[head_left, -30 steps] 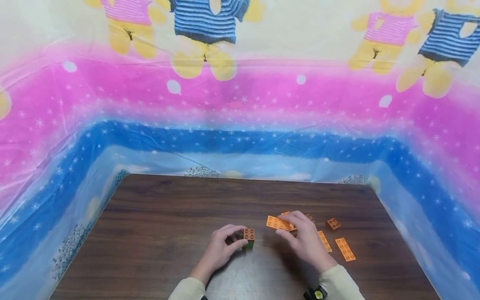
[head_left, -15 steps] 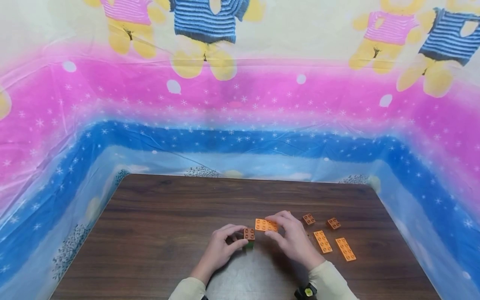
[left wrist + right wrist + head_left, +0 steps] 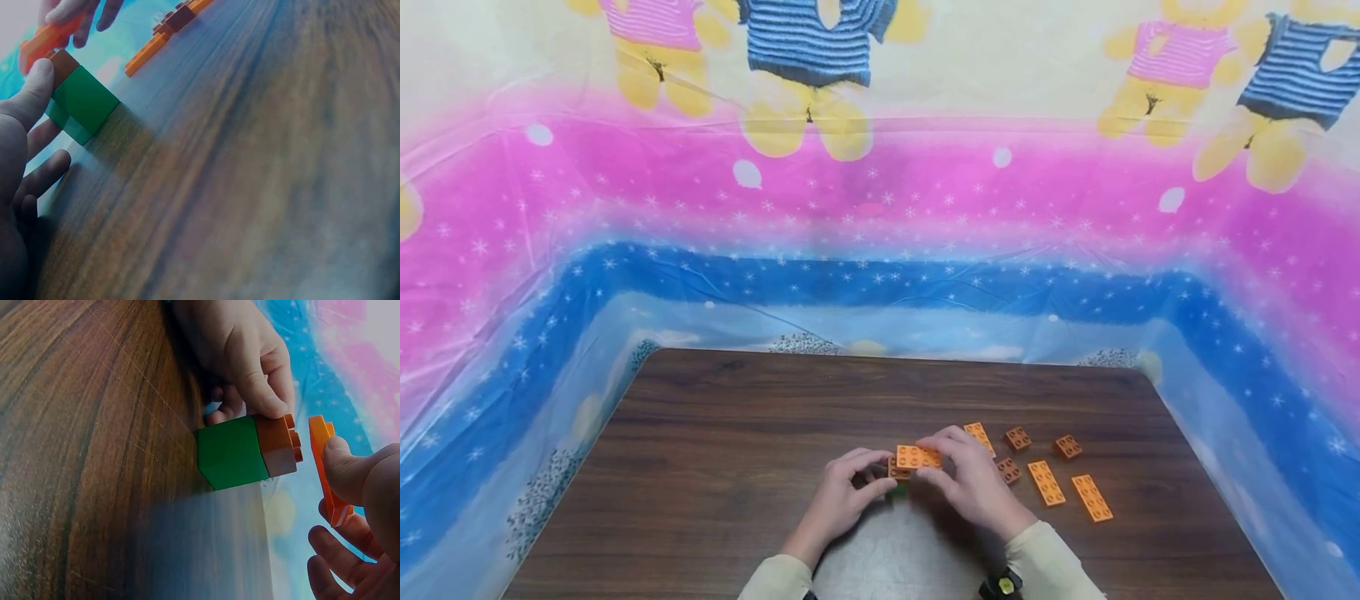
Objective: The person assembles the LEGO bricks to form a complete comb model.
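In the head view my left hand holds a small stack at the middle of the table, thumb and fingers on its upper part. The stack is a green block standing on the table with a brown toy building brick on top, studs up. My right hand pinches a flat orange building plate by its right end. That plate hangs over the brown brick, and the right wrist view shows a narrow gap between it and the studs. From the head camera it hides most of the brown brick.
Right of the hands lie loose pieces: orange plates, one more orange plate farther right, and brown bricks such as the brown brick at the back. A printed cloth stands around the wooden table's far and side edges.
My right hand has carried the orange plate leftward from among the loose pieces to over the stack. The left hand and the stack have stayed in place.
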{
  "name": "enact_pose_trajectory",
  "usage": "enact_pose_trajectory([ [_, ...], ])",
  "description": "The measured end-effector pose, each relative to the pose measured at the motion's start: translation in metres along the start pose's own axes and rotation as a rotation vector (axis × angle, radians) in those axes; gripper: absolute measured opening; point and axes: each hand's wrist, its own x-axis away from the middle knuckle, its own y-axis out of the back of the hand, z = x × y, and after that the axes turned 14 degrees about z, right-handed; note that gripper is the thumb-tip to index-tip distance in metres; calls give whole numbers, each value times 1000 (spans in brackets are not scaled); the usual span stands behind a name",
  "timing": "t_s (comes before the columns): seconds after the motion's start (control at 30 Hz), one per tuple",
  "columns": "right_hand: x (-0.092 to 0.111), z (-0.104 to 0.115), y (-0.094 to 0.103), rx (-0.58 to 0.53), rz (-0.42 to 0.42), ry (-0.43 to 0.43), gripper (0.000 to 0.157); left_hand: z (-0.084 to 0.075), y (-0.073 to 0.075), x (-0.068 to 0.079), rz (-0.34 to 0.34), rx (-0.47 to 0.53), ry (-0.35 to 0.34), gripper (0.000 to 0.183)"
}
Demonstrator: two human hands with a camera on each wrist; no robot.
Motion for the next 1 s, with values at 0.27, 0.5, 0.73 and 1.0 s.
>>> enact_pose_trajectory([
  [0.27,-3,2,-2,-10,36,0,36,0,1,-1,-1,2,8,34],
  [0.5,-4,3,-4,-4,45,6,35,1,1,-2,-17,-5,-16,33],
  [0.73,-6,3,-5,32,51,26,36,3,0,-1,-28,-28,-51,33],
  [1.0,-6,4,-5,75,66,41,37,3,-1,1,-24,-22,-35,34],
])
